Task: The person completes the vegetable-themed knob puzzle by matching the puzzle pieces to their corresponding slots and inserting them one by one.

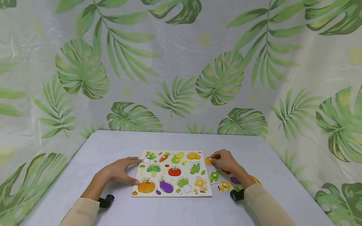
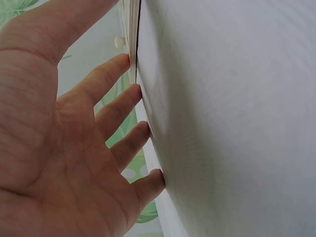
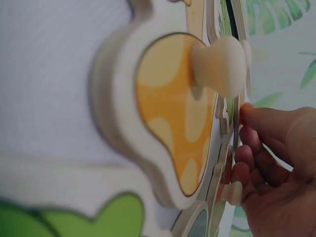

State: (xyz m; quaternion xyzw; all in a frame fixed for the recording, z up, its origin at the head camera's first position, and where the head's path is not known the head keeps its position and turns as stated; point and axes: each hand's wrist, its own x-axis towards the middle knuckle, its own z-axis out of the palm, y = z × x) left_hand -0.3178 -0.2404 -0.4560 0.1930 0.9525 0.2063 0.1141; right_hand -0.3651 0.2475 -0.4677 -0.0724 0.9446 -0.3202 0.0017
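A wooden vegetable puzzle board (image 1: 161,172) lies flat on the table. At its left edge is my left hand (image 1: 121,170), fingers spread and fairly straight, the thumb by the lower left corner near the pumpkin picture (image 1: 146,187). In the left wrist view the index fingertip is right at the board's edge (image 2: 133,39). My right hand (image 1: 226,161) pinches an orange-yellow puzzle piece (image 1: 208,161) just beyond the board's upper right side. Close to the right wrist camera is a mushroom piece (image 3: 168,94) with a wooden knob (image 3: 219,66).
Right of the board lie loose pieces: a leafy green one (image 1: 214,177), a purple one (image 1: 234,180), a red one (image 1: 227,171) and an orange one (image 1: 255,180), partly under the right forearm. A leaf-patterned curtain (image 1: 181,62) hangs behind the white table (image 1: 118,141).
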